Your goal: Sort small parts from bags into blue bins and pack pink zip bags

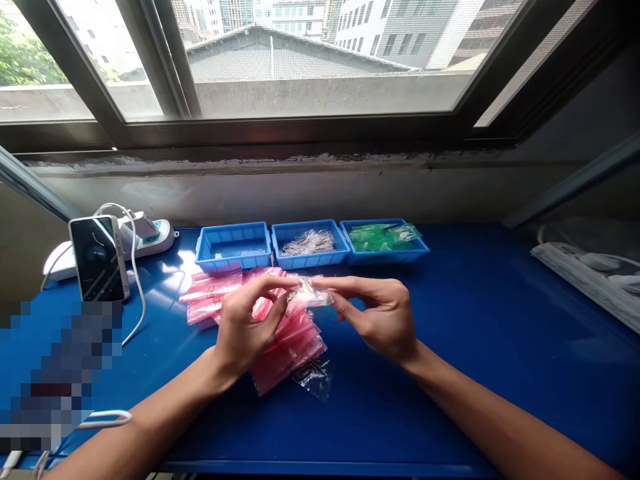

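Observation:
Between my two hands is a small clear plastic bag [313, 295] with shiny metal pieces inside, too small to name. My left hand [249, 323] pinches its left end between thumb and fingers. The right end is pinched by my right hand [383, 312]. Below and behind them lies a spread of pink plastic bags [287, 350] on the blue table [475, 400]. Another clear bag [316, 379], holding dark thin pieces, rests at the lower edge of the pink ones.
Along the back stand three blue bins: a left bin [233, 233] with a few small bits, a middle bin [340, 257] of metal pieces, a right bin [385, 256] with green bags. A phone [99, 259], cables and a power strip [157, 240] sit left; another power strip [585, 273] lies right.

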`<state>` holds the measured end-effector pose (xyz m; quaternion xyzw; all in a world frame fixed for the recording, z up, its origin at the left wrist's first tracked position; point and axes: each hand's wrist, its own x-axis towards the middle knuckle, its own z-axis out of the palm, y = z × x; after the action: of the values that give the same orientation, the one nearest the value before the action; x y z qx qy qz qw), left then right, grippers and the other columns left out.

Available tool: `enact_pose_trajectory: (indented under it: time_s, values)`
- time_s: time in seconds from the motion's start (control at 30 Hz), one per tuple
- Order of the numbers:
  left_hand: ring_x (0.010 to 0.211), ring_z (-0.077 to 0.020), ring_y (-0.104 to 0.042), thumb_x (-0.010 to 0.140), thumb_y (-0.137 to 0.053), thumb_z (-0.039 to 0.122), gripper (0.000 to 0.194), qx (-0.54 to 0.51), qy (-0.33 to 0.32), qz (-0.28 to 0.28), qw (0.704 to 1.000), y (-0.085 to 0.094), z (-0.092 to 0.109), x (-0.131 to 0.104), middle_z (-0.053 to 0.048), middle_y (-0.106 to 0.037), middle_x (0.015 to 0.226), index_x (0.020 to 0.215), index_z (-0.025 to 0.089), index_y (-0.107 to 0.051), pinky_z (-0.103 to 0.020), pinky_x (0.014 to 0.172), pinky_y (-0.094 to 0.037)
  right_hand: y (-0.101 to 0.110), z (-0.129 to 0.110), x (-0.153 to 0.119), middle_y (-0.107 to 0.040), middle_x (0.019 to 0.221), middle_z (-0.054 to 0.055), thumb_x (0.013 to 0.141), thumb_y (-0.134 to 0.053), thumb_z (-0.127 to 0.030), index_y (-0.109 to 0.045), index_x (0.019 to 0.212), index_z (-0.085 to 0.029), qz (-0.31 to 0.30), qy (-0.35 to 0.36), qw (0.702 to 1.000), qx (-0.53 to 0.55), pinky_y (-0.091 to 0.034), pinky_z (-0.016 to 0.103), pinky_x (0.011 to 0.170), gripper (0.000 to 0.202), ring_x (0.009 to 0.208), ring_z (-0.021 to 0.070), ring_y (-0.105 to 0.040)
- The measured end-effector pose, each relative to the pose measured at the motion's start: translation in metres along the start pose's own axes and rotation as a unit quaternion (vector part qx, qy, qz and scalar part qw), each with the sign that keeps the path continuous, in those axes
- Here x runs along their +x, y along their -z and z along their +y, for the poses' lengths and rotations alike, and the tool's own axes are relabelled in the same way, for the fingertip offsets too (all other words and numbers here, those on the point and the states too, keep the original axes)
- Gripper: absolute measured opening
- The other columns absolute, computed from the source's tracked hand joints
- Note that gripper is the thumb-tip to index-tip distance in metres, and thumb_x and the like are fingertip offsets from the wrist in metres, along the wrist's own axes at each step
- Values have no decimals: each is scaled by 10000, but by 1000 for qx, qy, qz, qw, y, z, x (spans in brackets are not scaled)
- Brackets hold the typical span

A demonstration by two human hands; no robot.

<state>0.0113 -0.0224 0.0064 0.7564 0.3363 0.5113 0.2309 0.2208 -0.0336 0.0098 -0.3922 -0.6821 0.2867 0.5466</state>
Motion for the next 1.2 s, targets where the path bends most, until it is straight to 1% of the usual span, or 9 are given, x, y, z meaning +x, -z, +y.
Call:
enact_pose_trajectory:
  time_s: [0.13, 0.3, 0.47, 0.53, 0.63, 0.73, 1.0, 1.1, 1.2]
  values:
    - [1033, -172, -779, 951, -658, 32, 257, -7, -29, 12, 999, 0, -2, 0, -70, -801, 1128, 1158, 175, -712, -255, 841, -657, 0, 0, 0, -838, 1079, 40, 880, -752, -77, -835, 1148, -247, 7, 82, 996, -47, -656, 245, 609, 328, 768, 202, -825]
    - [1130, -193, -756, 960, -642, 21, 258, -25, -11, 4, 1000, 0, 0, 1, -77, -794, 1155, 1152, 180, -707, -275, 868, -656, 1, -1, -2, -827, 1108, 48, 891, -771, -112, -828, 1171, -257, -5, 76, 995, -63, -682, 292, 654, 321, 923, 263, -831]
    - [1045, -195, -755, 955, -643, 46, 218, -14, 0, -2, 1000, 2, 1, 2, -86, -790, 1093, 1118, 169, -721, -280, 818, -634, 2, -2, 1, -842, 1059, 52, 903, -752, -128, -839, 1115, -242, -6, 71, 995, -67, -658, 278, 624, 256, 842, 239, -830]
    - [872, -180, -743, 967, -663, 118, 76, 2, 18, -16, 1000, 3, 1, 3, -65, -777, 926, 986, 157, -725, -274, 735, -605, 3, -2, 4, -853, 906, 51, 923, -734, -165, -851, 1003, -219, -23, 48, 997, -56, -630, 270, 578, 152, 687, 206, -803]
    - [608, -130, -620, 995, -654, 234, 221, 31, 56, -48, 997, 4, 0, 4, -5, -676, 690, 787, 161, -668, -249, 574, -498, 3, -3, 9, -800, 700, 39, 944, -715, -255, -827, 836, -183, -115, -36, 993, -5, -570, 255, 509, 171, 522, 161, -716]
    - [595, -126, -590, 1027, -585, 288, 242, 48, 79, -39, 995, 5, 0, 6, -5, -677, 726, 835, 166, -667, -249, 557, -452, 3, 0, 13, -768, 669, 45, 935, -721, -362, -802, 810, -161, -169, -140, 972, 82, -522, 238, 463, 250, 511, 154, -691]
    - [724, -156, -663, 1048, -517, 301, 208, 24, 104, -1, 994, 7, -2, 9, -17, -703, 813, 973, 181, -669, -284, 706, -506, 6, 28, 34, -811, 834, 84, 776, -854, -488, -798, 884, -158, 45, -262, 943, 198, -478, 204, 426, 352, 553, 142, -695]
    - [727, -158, -661, 1051, -511, 298, 211, 19, 100, -3, 995, 7, -2, 8, -19, -700, 814, 977, 180, -669, -287, 712, -505, 8, 33, 35, -823, 995, 111, 772, -850, -476, -810, 1035, -168, 32, -284, 939, 194, -500, 206, 452, 407, 610, 148, -723]
    - [722, -160, -661, 1052, -503, 290, 218, 22, 94, -2, 995, 7, -1, 8, -23, -704, 811, 965, 179, -669, -291, 709, -503, 9, 31, 31, -809, 899, 106, 828, -790, -462, -809, 1026, -136, -22, -247, 960, 133, -488, 222, 442, 382, 548, 138, -683]
